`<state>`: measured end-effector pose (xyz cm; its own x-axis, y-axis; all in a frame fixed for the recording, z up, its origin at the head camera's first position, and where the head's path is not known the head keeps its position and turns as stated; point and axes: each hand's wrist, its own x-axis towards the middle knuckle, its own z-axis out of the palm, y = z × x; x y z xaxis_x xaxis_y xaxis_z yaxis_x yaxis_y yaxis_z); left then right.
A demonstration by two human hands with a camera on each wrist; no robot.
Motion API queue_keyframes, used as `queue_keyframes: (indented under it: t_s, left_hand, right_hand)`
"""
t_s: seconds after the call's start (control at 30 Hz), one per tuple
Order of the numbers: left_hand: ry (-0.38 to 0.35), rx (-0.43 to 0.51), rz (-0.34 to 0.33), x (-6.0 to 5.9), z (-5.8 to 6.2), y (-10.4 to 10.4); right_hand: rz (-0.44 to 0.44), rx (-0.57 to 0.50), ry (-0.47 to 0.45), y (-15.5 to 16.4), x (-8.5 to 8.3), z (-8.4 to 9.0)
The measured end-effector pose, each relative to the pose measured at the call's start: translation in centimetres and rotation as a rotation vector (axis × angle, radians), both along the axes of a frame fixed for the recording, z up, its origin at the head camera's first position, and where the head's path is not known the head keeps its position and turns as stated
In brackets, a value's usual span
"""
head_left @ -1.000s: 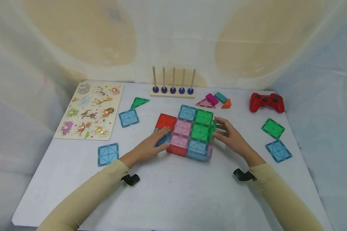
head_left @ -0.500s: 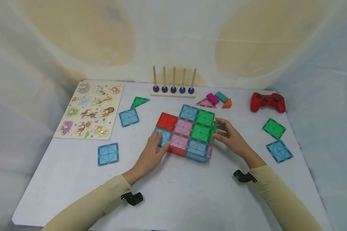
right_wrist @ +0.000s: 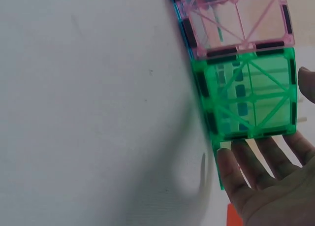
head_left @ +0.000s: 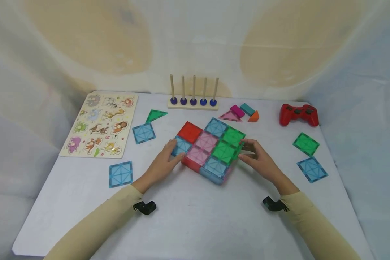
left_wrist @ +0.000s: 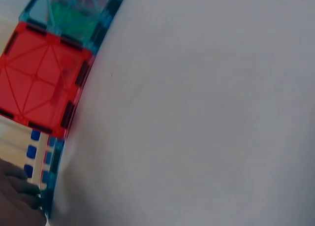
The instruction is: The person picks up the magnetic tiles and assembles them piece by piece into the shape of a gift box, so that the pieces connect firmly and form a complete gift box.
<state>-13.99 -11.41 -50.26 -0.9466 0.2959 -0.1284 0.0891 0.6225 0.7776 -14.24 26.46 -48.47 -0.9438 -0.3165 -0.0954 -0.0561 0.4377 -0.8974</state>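
White table, tile box at centre. My left hand and right hand press its sides, fingers straight. Uneven push could pop the magnetic walls apart.

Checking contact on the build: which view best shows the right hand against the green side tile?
The right wrist view: right hand lies open, fingers straight along the green side tile. The head view shows it small; the left wrist view misses it.

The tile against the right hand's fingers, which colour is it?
Green, translucent; the right wrist view shows it best.
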Motion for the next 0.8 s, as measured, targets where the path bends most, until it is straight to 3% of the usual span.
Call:
queue_keyframes:
  t_s: [0.2, 0.37, 0.5, 0.67, 0.8]
  left_hand:
    - [0.025, 0.026, -0.052, -2.4, -0.4, -0.9]
    - [0.052, 0.044, -0.041, -3.1, -0.5, -0.8]
    - [0.050, 0.051, 0.025, -2.3, -0.6, 0.0]
    - [0.012, 0.025, 0.161, 0.0, 0.0, 1.0]
    - [-0.042, -0.004, 0.194, 1.5, 0.8, 1.6]
  right_hand:
    - [0.009, 0.034, 0.038, 0.1, 1.2, 0.1]
    - [0.029, 0.035, 0.055, 0.4, 1.4, 0.0]
    - [0.004, 0.048, 0.084, 0.8, 0.9, -0.1]
    - [-0.099, 0.135, 0.133, 1.2, -0.5, -0.4]
    - [-0.161, 0.201, 0.126, 1.7, -1.6, -0.9]
